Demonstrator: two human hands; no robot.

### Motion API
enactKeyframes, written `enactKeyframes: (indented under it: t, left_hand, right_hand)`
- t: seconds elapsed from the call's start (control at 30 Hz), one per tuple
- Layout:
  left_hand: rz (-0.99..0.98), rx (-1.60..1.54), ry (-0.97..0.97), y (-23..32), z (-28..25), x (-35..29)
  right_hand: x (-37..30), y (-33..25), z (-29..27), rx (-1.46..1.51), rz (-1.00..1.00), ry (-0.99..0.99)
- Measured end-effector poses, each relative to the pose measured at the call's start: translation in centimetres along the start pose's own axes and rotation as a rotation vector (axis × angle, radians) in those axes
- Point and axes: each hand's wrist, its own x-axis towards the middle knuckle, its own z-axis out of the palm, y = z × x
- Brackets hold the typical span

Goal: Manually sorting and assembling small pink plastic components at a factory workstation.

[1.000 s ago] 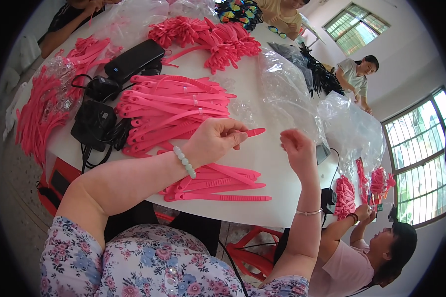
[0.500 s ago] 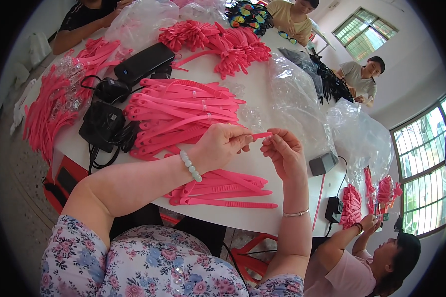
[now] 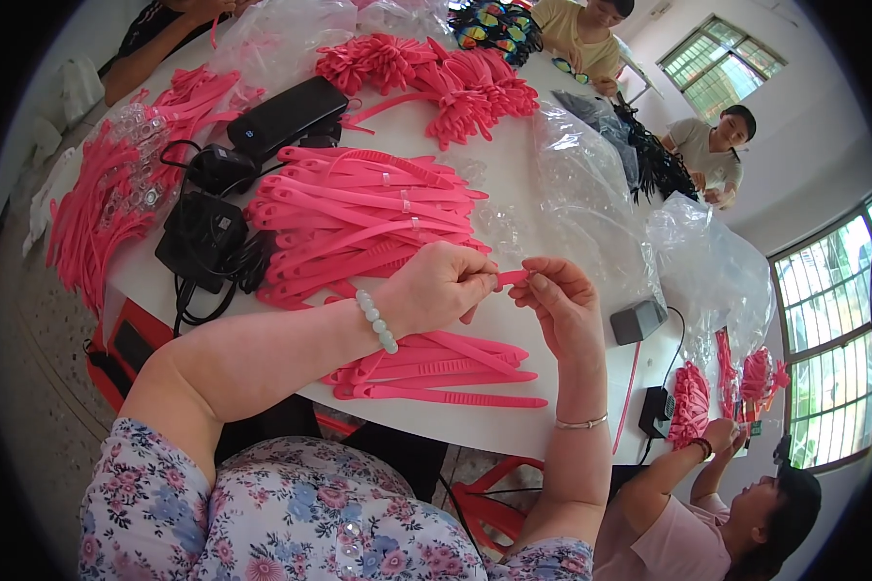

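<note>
A pink rubber strap (image 3: 512, 278) spans the short gap between my hands over the white table (image 3: 436, 423). My left hand (image 3: 444, 288), fingers wrapped round, grips one part of it. At its other end, my right hand (image 3: 562, 298) pinches with thumb and forefinger; whether a small clear piece sits there too is hard to make out. Beyond my left hand lies a wide pile of pink straps (image 3: 358, 218), some with small clear clips. Below my wrists a smaller group of straps (image 3: 455, 368) rests near the table's edge.
Black power adapters (image 3: 202, 240) with cables and a black box-shaped device (image 3: 289, 116) stand at the left. Tangled pink straps with clear parts (image 3: 116, 194) hang over the left edge. Clear plastic bags (image 3: 591, 184) lie to the right. Several co-workers sit around the table.
Both hands stay close together on the strap, with a slight shift of the fingers. The whole view has moved a little; at the far left a co-worker's hand has risen with a pink strap.
</note>
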Motion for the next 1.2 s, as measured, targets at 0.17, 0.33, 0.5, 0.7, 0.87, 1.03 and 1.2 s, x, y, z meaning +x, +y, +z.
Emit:
enactKeyframes:
  t: [0.17,0.33,0.5,0.7,0.87,1.03,1.2]
  left_hand:
    - [0.03,0.115,0.011,0.0,0.3,0.0]
    - [0.068,0.108,0.031,-0.5,0.4,0.1]
    - [0.055,0.096,0.032,-0.6,0.4,0.1]
    - [0.589,0.553,0.316,0.2,1.0,0.2]
    - [0.795,0.644,0.269,0.9,0.9,-0.3]
    - [0.751,0.621,0.269,1.2,1.3,-0.5]
    - [0.687,0.667,0.264,1.2,1.5,-0.6]
  right_hand:
    - [-0.1,0.2,0.4,-0.204,-0.043,-0.034]
    - [-0.4,-0.8,1.8,-0.286,-0.046,0.025]
    - [-0.8,-0.7,0.9,-0.389,-0.074,0.081]
    - [-1.2,-1.0,2.7,-0.442,-0.084,0.113]
    - [-1.7,-1.5,3.4,-0.302,-0.113,0.065]
    - [-2.1,-2.2,3.8,-0.236,-0.125,0.127]
    - [-2.0,-2.0,3.2,-0.053,-0.087,0.144]
